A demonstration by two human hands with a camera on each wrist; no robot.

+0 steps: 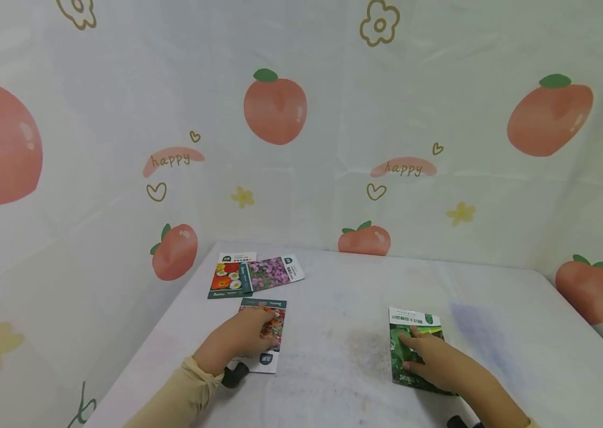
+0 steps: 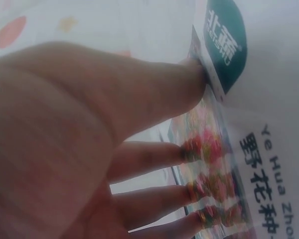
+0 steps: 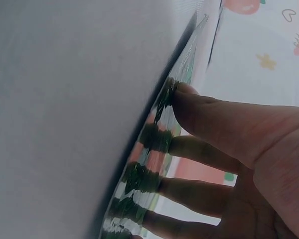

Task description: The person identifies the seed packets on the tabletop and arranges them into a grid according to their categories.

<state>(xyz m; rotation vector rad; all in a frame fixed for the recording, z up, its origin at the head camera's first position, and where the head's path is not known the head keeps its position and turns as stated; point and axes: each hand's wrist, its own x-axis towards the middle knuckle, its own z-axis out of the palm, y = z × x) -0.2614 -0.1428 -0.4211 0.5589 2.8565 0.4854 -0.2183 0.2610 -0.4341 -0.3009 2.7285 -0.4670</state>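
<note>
My left hand (image 1: pixel 237 337) rests its fingertips on a seed packet (image 1: pixel 276 328) with a red flower picture, lying on the table at centre left. In the left wrist view the thumb and fingers (image 2: pixel 152 162) touch the packet's glossy face, fairly straight. To the right, my right hand (image 1: pixel 437 358) presses on a green seed packet (image 1: pixel 400 339) with a white top band. The right wrist view shows the thumb and spread fingers (image 3: pixel 199 153) against its shiny face, with the packet flat on the table. Each hand covers part of its packet.
Behind the left hand, a seed packet with purple flowers (image 1: pixel 269 273) overlaps one with orange and white flowers (image 1: pixel 221 282). They lie on a white cloth-covered table (image 1: pixel 344 356). White curtains (image 1: pixel 328 131) with peach prints stand behind and at both sides.
</note>
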